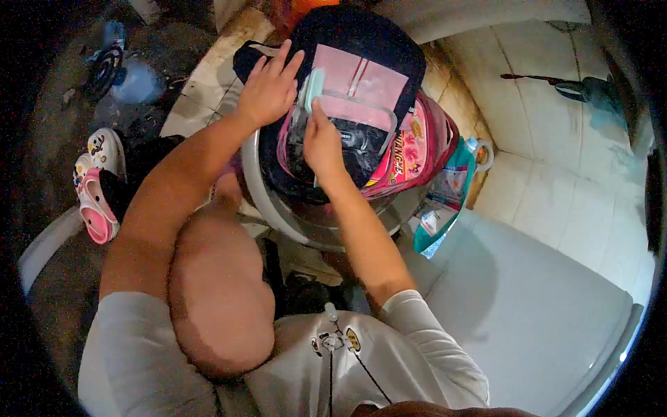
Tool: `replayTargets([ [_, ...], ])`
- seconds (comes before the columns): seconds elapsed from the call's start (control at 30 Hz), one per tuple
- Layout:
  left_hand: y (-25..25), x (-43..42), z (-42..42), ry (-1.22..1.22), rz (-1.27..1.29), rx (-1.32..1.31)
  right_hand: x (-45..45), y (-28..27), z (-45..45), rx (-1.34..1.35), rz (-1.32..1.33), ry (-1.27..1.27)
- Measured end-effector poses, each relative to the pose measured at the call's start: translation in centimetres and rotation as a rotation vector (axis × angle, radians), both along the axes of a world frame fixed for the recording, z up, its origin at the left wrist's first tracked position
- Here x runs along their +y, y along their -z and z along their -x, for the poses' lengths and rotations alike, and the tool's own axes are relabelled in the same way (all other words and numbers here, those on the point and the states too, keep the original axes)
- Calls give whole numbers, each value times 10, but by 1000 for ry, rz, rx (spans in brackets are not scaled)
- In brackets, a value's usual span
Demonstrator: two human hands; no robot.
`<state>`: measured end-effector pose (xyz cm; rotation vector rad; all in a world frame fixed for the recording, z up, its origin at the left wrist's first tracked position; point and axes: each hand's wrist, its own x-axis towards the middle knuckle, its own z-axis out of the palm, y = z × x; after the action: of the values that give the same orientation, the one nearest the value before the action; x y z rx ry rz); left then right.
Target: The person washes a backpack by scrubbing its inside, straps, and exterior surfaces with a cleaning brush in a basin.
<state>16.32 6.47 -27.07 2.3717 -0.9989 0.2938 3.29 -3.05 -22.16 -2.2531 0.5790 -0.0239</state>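
Observation:
A black backpack [361, 31] with a pink panel [379, 76] lies across a round grey basin [260, 201]. My right hand [323, 139] is closed round a pale green brush-like object [314, 87], pressed against the bag near the clear-edged pocket. My left hand [269, 90] rests on the bag's left side, its fingers spread and apart. Beneath the backpack, a pink bag [410, 149] with printed lettering shows on the right.
White and pink clogs [97, 184] are at the left. A teal-edged bag [448, 187] hangs or leans beside the basin. A grey flat-topped surface [528, 313] stands at the lower right, below a tiled wall [549, 187].

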Motion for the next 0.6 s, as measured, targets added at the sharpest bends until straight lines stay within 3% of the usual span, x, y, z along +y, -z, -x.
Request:
replayTargets([
  [0.13, 1, 1, -2, 6, -5, -3, 12, -12, 20, 153, -26, 62],
  [0.17, 0, 2, -2, 48, -34, 110, 13, -2, 53, 159, 28, -67],
  [0.23, 1, 0, -4, 23, -17, 50, 10, 4, 69, 179, 85, -197],
  [0.3, 0, 0, -2, -1, 17, 22, 4, 7, 55, 58, 26, -124],
  [0.43, -1, -2, 0, -20, -31, -14, 0, -3, -4, 80, 72, 19],
  [0.6, -2, 1, -2, 42, -32, 131, 13, 5, 79, 70, 87, -194],
])
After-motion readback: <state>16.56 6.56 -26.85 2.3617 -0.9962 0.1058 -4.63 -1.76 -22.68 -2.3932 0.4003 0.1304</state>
